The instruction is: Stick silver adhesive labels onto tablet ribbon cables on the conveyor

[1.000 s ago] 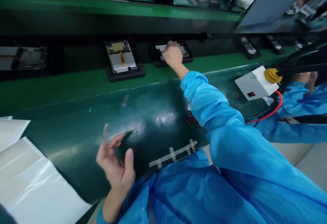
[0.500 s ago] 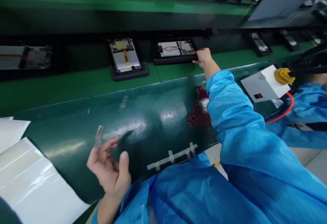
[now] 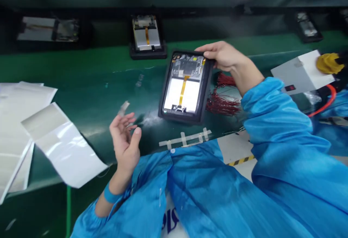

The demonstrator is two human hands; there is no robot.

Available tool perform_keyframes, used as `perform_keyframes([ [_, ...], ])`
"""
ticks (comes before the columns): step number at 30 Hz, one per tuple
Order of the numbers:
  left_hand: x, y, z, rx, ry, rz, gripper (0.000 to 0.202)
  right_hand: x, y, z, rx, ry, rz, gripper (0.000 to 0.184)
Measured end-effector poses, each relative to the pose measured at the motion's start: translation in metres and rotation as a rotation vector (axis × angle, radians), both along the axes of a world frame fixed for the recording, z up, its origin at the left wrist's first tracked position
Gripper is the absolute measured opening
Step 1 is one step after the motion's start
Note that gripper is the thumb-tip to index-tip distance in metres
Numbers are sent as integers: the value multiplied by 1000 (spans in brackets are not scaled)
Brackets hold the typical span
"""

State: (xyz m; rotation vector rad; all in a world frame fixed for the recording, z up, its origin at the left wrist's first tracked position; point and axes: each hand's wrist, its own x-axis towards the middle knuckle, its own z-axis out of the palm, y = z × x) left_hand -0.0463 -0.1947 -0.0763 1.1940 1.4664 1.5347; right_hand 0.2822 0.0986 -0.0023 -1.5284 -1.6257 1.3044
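Note:
My right hand (image 3: 227, 55) grips the upper right corner of a black tray with an opened tablet (image 3: 181, 82) in it. The tablet's circuit board, silver battery and orange ribbon cable face up. It is tilted, above or touching the bench's near part; I cannot tell which. My left hand (image 3: 125, 138) is palm up to its left, fingers apart and curled a little. A small strip of tape (image 3: 124, 108) sticks up from one of its fingertips. Bundles of dark red wires (image 3: 223, 104) lie on the bench just right of the tablet, partly behind my right forearm.
Other opened tablets (image 3: 147, 37) (image 3: 50, 29) sit in black trays along the back strip. White sheets (image 3: 65, 143) lie at the left. A grey-white box (image 3: 301, 73) with a red hose (image 3: 330, 100) stands at the right. Tape strips (image 3: 185, 139) mark the bench's front edge.
My right hand has drawn the tablet in its tray from the back strip toward me and turned it upright. My left hand stays raised with the tape on its finger. The view has shifted.

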Motion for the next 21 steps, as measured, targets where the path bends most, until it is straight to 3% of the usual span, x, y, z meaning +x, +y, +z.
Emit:
perform_keyframes([
  [3, 5, -18, 3, -48, -197, 18, 45, -54, -20, -24, -71, -95, 344, 27],
  [6, 8, -34, 10, -101, -366, 47, 31, -93, -48, -40, 240, -295, 476, 24],
  [9, 9, -46, 18, -151, -484, 52, 25, -108, -99, -33, 540, -285, 394, 18],
  [11, 9, -50, 22, -155, -533, 28, 24, -110, -145, -21, 554, -140, 443, 20],
  [13, 11, -53, 23, -160, -573, -14, 24, -112, -191, -13, 449, 21, 588, 30],
  [15, 14, -54, 23, -169, -596, -62, 25, -118, -226, -12, 377, 83, 561, 38],
  [17, 15, -54, 21, -172, -583, -106, 25, -124, -248, -13, 319, 77, 426, 26],
  [19, 16, -54, 19, -169, -535, -155, 24, -127, -257, -15, 253, 41, 303, 11],
  [21, 15, -55, 17, -158, -464, -207, 23, -126, -261, -14, 206, 18, 235, 14],
])
